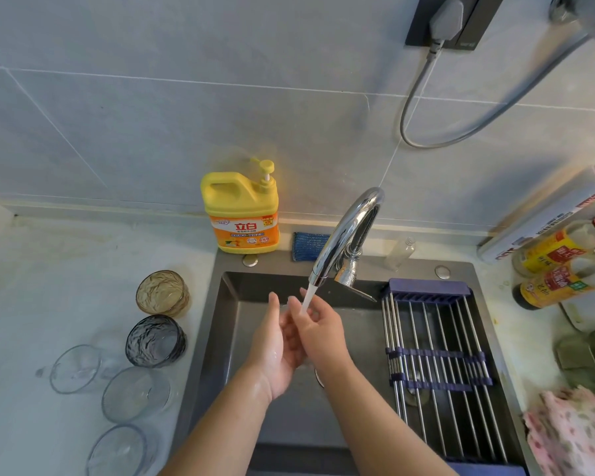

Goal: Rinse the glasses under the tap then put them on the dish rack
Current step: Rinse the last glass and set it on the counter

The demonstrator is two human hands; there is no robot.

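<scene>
1. Holding left hand [275, 341] and right hand [318, 324] together under the white stream of water [308, 298] from the curved chrome tap [344, 231]. Gripping nothing, fingers loose and nearly straight on both. Probably wetting the hands before taking up a glass.
2. Lined up on the pale countertop [83, 269], left of the basin and well apart from the hands: ribbed amber glass tumbler [162, 293], smoky grey textured tumbler [156, 340], three clear glass tumblers [136, 393]. Likely parked near the edge for a short reach.
3. Laid across the right part of the dark grey sink [227, 304]: roll-up dish rack of steel rods and blue bands [437, 355], carrying no glass yet. Seemingly set there to drip into the basin.
4. Backed by a grey tiled wall [186, 97], with yellow pump detergent jug [241, 214] and blue sponge [306, 245] behind the basin. Sauce bottles [557, 269] and pink floral cloth [571, 431] on the right.
</scene>
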